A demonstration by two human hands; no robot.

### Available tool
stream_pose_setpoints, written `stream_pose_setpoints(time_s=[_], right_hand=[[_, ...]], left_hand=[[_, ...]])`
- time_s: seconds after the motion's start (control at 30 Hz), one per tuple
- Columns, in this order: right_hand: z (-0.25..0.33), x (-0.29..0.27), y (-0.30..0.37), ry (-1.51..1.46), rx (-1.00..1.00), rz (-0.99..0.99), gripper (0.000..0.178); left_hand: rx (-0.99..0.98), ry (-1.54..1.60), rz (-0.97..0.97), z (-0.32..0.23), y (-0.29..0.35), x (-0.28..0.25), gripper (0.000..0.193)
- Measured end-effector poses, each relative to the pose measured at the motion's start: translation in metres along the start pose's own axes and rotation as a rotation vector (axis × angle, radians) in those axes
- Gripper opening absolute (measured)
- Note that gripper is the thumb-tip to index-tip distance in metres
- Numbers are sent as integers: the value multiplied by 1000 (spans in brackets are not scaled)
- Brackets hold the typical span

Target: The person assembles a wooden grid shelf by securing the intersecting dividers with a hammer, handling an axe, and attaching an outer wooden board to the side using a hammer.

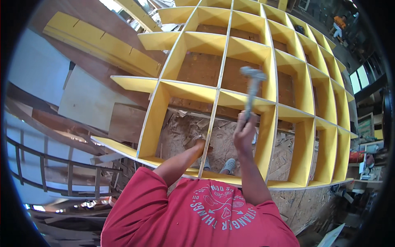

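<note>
A hammer [253, 80] is raised over the yellow grid frame [218, 88], its head blurred by motion. My right hand [245, 131] is closed round the lower part of its handle. Down inside the near cells, my left hand [200, 144] is at a thin upright yellow panel [209, 131] that divides two of them. Its fingers seem to wrap the panel's lower part, with a bit showing on the far side; the rest is hidden. The frame is made of crossed panels slotted into one another, with pale top edges.
A slotted yellow board [101, 38] lies at the far left, beside pale sheets [88, 99]. A dark curved rack [70, 177] stands at the left. My shoes [228, 165] show through the frame on a littered floor. Another person [339, 26] is at the far right.
</note>
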State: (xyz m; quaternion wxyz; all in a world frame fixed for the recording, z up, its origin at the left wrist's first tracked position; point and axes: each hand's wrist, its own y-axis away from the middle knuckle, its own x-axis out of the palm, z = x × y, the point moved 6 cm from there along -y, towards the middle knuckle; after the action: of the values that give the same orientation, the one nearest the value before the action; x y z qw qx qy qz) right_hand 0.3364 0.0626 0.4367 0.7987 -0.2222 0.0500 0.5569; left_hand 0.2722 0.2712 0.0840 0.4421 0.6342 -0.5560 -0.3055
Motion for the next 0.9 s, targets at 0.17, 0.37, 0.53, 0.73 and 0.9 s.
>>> stream_pose_setpoints(time_s=[0.17, 0.37, 0.53, 0.73, 0.9], right_hand=[[-56, 27, 21, 6, -93, -91, 19], [-3, 2, 6, 62, -14, 41, 17], [-79, 32, 19, 167, 22, 168, 21], [10, 13, 3, 173, -79, 198, 20], [-35, 11, 1, 221, -354, -59, 21]], left_hand=[[-57, 1, 45, 14, -19, -7, 51], [-14, 59, -194, 4, 14, 1, 48], [-9, 3, -63, -6, 23, 9, 53], [-44, 104, -65, -1, 17, 6, 54], [-81, 121, -37, -4, 16, 14, 53]])
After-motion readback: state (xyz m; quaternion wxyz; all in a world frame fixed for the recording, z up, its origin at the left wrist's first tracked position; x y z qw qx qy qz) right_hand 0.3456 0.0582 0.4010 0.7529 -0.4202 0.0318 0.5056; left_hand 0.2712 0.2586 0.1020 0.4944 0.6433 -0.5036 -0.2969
